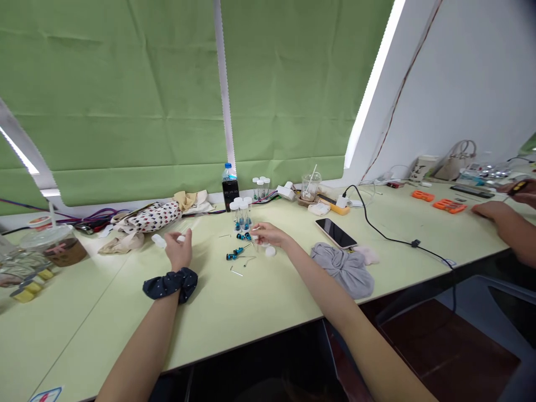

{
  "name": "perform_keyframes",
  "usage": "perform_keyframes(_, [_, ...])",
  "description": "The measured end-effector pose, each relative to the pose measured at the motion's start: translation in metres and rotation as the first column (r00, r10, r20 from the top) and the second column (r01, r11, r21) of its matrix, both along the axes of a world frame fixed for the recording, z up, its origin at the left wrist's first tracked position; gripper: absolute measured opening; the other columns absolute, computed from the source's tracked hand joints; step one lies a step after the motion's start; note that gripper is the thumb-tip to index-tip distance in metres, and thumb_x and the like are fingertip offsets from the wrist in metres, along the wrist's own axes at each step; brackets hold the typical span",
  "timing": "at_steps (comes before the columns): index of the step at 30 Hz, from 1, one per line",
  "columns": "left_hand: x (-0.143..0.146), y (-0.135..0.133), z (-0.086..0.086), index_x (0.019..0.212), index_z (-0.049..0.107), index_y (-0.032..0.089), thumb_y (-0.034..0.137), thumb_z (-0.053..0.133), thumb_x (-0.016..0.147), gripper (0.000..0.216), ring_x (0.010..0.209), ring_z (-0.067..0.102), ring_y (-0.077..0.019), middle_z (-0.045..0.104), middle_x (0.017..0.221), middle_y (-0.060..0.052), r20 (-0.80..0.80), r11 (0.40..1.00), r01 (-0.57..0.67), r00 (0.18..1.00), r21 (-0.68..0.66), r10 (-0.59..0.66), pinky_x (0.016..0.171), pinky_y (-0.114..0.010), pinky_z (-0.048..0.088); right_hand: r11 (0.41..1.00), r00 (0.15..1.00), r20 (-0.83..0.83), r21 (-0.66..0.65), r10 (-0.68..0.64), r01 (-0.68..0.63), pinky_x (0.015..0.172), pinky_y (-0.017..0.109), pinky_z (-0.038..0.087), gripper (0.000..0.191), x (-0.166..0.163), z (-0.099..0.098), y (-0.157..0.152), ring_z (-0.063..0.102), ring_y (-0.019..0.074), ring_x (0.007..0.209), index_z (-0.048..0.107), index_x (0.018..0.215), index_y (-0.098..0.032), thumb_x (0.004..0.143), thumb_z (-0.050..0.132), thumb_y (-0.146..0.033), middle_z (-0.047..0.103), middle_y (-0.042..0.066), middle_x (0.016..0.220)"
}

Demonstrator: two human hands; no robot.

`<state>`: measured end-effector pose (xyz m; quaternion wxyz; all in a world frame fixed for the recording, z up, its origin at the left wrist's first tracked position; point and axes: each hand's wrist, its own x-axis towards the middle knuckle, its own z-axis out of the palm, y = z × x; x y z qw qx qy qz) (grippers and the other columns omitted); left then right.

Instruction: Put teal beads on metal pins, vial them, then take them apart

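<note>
My left hand (178, 251), fingers curled, holds a white cap (181, 238). Another white cap (158, 241) shows at its left side; whether that one is gripped too I cannot tell. Pinched in the fingertips of my right hand (270, 234) is a small white piece that looks like a cap (254, 234). Just left of and below these fingers lie blue-and-black small parts (237, 254). A loose white cap (270, 251) rests under the right hand. Thin metal hex keys (237, 272) lie nearer me. Behind stand clear tubes with white caps (240, 215), blue parts inside.
A phone (230, 195) showing a timer leans on a bottle (228, 170). More capped tubes (260, 188) stand farther back. To the right are a phone (335, 233), a grey cloth (341, 268) and a black cable (377, 226). Another person's hand (489, 211) is at far right.
</note>
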<state>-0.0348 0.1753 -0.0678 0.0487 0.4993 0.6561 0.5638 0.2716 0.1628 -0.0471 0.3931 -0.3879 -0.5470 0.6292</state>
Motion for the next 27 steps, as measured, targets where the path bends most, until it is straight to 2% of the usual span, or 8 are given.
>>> perform_keyframes(5, [-0.015,0.016,-0.01,0.072,0.044,0.021,0.046,0.056,0.071,0.028,0.076,0.053,-0.0219,0.054,0.075,-0.003,0.037,0.995,-0.045,0.998,-0.092,0.049,0.08,-0.038,0.043,0.963,0.97,0.027,0.122,-0.243,0.238,0.056,0.025,0.049,0.034,0.021,0.001,0.012,0.059,0.0117,0.057,0.05,0.084,-0.019,0.064,0.074,-0.032,0.058,-0.002,0.066])
perform_keyframes(8, [-0.021,0.024,-0.015,0.061,0.044,0.021,0.037,0.057,0.069,0.023,0.084,0.052,-0.0246,0.052,0.073,-0.004,-0.057,0.988,-0.098,0.994,-0.121,0.091,0.086,-0.04,0.041,0.79,0.795,0.149,0.313,-0.589,0.527,0.062,0.025,0.048,0.029,0.028,-0.007,0.028,0.06,0.0128,0.068,0.055,0.082,-0.018,0.064,0.072,-0.031,0.062,0.001,0.078])
perform_keyframes(10, [-0.025,0.029,-0.02,0.06,0.046,0.02,0.031,0.058,0.067,0.018,0.088,0.052,-0.0254,0.05,0.073,-0.005,-0.107,0.984,-0.14,0.986,-0.113,0.128,0.089,-0.04,0.04,0.671,0.625,0.27,0.441,-0.732,0.596,0.066,0.025,0.047,0.026,0.031,-0.014,0.04,0.06,0.0139,0.073,0.056,0.075,-0.018,0.06,0.073,-0.03,0.063,0.002,0.08])
perform_keyframes(11, [-0.028,0.031,-0.023,0.062,0.048,0.02,0.029,0.058,0.066,0.014,0.091,0.051,-0.0257,0.049,0.074,-0.005,-0.129,0.984,-0.151,0.982,-0.099,0.138,0.09,-0.04,0.04,0.652,0.558,0.345,0.478,-0.755,0.588,0.067,0.025,0.047,0.024,0.033,-0.017,0.045,0.06,0.0145,0.074,0.057,0.071,-0.018,0.059,0.073,-0.03,0.063,0.002,0.079])
perform_keyframes(13, [-0.031,0.034,-0.028,0.067,0.053,0.018,0.025,0.057,0.065,0.008,0.095,0.051,-0.0266,0.048,0.078,-0.006,-0.167,0.986,-0.153,0.976,-0.063,0.14,0.092,-0.04,0.039,0.681,0.468,0.496,0.492,-0.731,0.543,0.069,0.026,0.047,0.021,0.034,-0.023,0.053,0.06,0.016,0.075,0.056,0.066,-0.018,0.059,0.073,-0.028,0.064,0.002,0.076])
perform_keyframes(17, [-0.037,0.037,-0.037,0.077,0.061,0.016,0.019,0.055,0.065,0.013,0.098,0.05,-0.0271,0.048,0.088,-0.009,-0.199,0.992,-0.111,0.975,-0.061,0.097,0.095,-0.041,0.038,0.731,0.394,0.629,0.467,-0.67,0.497,0.076,0.034,0.046,0.017,0.029,-0.025,0.06,0.06,0.0225,0.088,0.06,0.073,-0.017,0.061,0.07,-0.021,0.064,0.007,0.083])
perform_keyframes(22, [-0.034,0.036,-0.038,0.082,0.063,0.015,0.01,0.046,0.068,0.023,0.103,0.049,-0.0247,0.051,0.096,-0.01,-0.248,0.996,-0.043,0.968,-0.077,0.023,0.098,-0.04,0.036,0.617,0.438,0.469,0.728,-0.767,0.3,0.09,0.042,0.04,0.06,0.003,-0.006,0.061,0.043,0.0258,0.117,0.047,0.123,-0.026,0.066,0.058,-0.013,0.048,0.007,0.127])
perform_keyframes(27, [-0.025,0.025,-0.034,0.088,0.064,0.015,0.01,0.045,0.072,0.025,0.12,0.038,-0.0282,0.049,0.121,-0.014,-0.408,0.988,-0.083,0.913,-0.133,0.022,0.1,-0.044,0.032,0.556,0.479,0.472,0.83,-0.74,0.041,0.092,0.048,0.035,0.071,-0.023,0.019,0.057,0.031,0.0311,0.125,0.043,0.131,-0.029,0.064,0.052,-0.008,0.034,0.008,0.14])
